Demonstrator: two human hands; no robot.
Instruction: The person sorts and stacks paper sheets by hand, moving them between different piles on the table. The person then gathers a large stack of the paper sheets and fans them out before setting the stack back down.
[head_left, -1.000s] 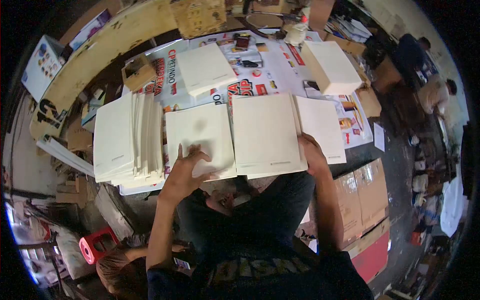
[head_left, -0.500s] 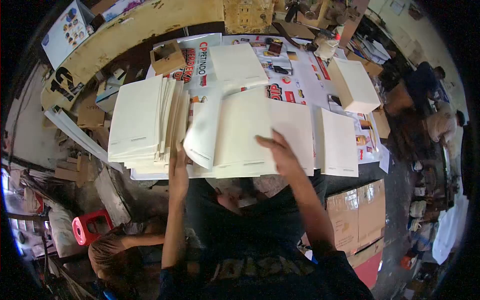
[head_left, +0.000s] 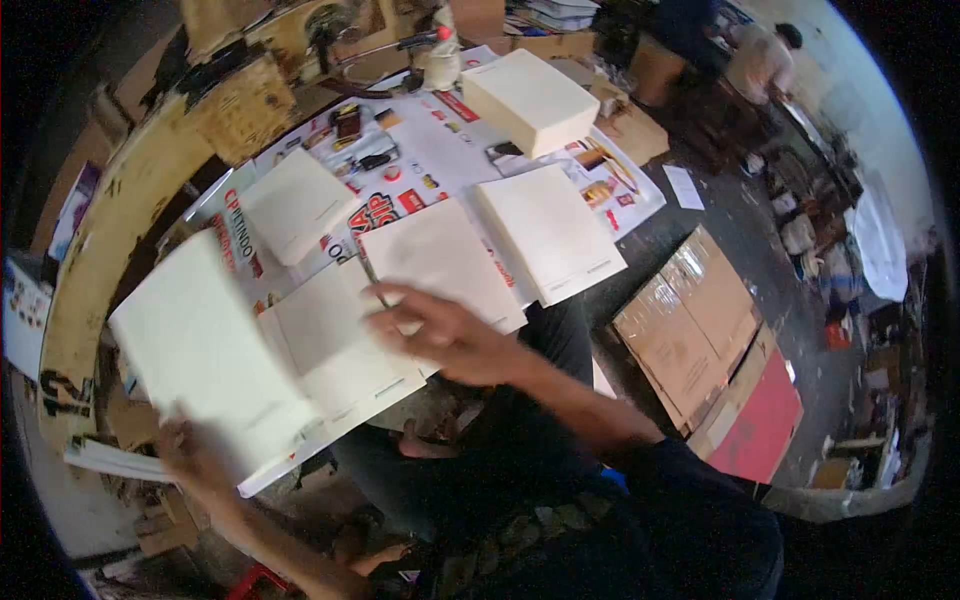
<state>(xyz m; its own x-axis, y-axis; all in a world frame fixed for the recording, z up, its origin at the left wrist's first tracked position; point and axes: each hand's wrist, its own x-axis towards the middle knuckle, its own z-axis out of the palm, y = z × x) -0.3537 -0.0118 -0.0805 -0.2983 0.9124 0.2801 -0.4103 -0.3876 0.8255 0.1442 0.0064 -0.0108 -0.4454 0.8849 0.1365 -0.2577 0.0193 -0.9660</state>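
At the lower left corner of a large cream paper sheet (head_left: 205, 345), my left hand (head_left: 190, 450) is closed on the edge. Both are smeared by motion, and the sheet covers the left part of the table. My right hand (head_left: 435, 335) hovers over the inner edges of the middle paper stack (head_left: 325, 335) and the right paper stack (head_left: 440, 255), fingers bent together. A thin dark strip shows at its fingertips; I cannot tell what it is. Small printed lines run along the papers' lower edges.
Beyond lie another paper stack (head_left: 295, 205), a stack at the right (head_left: 550, 235) and a thick block of paper (head_left: 530, 100). A printed poster (head_left: 440, 150) covers the table. Flattened cardboard (head_left: 685, 325) stands beside my right arm. Another person (head_left: 762, 65) is at the far right.
My view has turned to the right. The lifted sheet has swung left with my left hand, over the left pile. My right hand's fingers have drawn together.
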